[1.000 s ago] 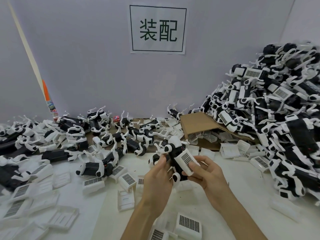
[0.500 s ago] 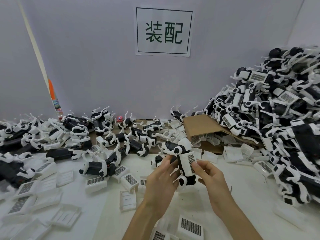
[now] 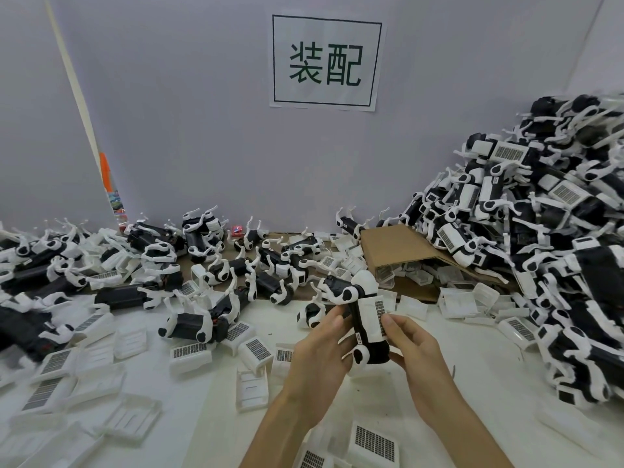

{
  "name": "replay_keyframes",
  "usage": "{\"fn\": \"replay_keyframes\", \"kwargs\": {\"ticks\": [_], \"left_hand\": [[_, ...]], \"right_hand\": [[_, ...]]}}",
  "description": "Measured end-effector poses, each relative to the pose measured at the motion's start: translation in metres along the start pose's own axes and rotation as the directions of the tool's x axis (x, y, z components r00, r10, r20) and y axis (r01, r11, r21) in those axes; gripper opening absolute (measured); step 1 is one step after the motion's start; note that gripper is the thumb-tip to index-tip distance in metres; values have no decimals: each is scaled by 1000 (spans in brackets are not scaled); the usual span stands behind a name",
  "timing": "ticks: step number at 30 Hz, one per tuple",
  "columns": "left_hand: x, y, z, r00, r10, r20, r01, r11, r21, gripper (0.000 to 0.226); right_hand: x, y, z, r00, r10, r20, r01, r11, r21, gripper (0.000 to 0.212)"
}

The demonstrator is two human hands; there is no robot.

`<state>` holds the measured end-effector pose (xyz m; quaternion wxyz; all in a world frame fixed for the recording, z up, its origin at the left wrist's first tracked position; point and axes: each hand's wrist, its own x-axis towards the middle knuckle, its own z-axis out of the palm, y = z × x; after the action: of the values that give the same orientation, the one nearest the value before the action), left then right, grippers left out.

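The toy robot dog (image 3: 366, 319) is held up just above the counter (image 3: 202, 400), near its middle, standing almost on end with one white leg joint at the top and another at the bottom. A white cover (image 3: 369, 315) with a grid label lies along its black body. The left hand (image 3: 320, 359) grips the body from the left, its fingers curled round it. The right hand (image 3: 415, 349) holds it from the other side, thumb pressed on the cover's edge by the label and the remaining fingers curled beneath.

Behind it a brown cardboard box (image 3: 398, 248) lies tipped over with its flap spread out. Several clear-white covers sit in the opening under the flap, and how many is hard to tell.

Loose covers (image 3: 189, 352) are scattered over the counter around the hands. More black-and-white dogs (image 3: 189, 322) lie to the left, and a tall pile of dogs (image 3: 557, 265) rises on the right against the wall.
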<state>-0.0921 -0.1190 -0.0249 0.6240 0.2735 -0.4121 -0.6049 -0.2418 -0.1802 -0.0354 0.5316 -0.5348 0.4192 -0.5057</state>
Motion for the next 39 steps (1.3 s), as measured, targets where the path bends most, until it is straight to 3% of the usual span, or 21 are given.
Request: {"fn": "replay_keyframes", "kwargs": {"ticks": [7, 18, 22, 39], "left_hand": [[4, -10, -1, 994, 74, -82, -55, 976, 209, 43], [5, -13, -5, 978, 130, -164, -74, 948, 310, 45], [5, -13, -6, 976, 126, -176, -68, 950, 306, 40], [4, -12, -5, 980, 130, -152, -76, 945, 320, 44]], "right_hand": [[-4, -4, 4, 985, -17, 170, 27, 998, -56, 51], [-4, -1, 4, 957, -78, 279, 113, 987, -112, 35], [-7, 1, 10, 937, -89, 338, 152, 975, -165, 41], [-10, 0, 8, 925, -238, 296, 306, 928, -212, 34]]}}
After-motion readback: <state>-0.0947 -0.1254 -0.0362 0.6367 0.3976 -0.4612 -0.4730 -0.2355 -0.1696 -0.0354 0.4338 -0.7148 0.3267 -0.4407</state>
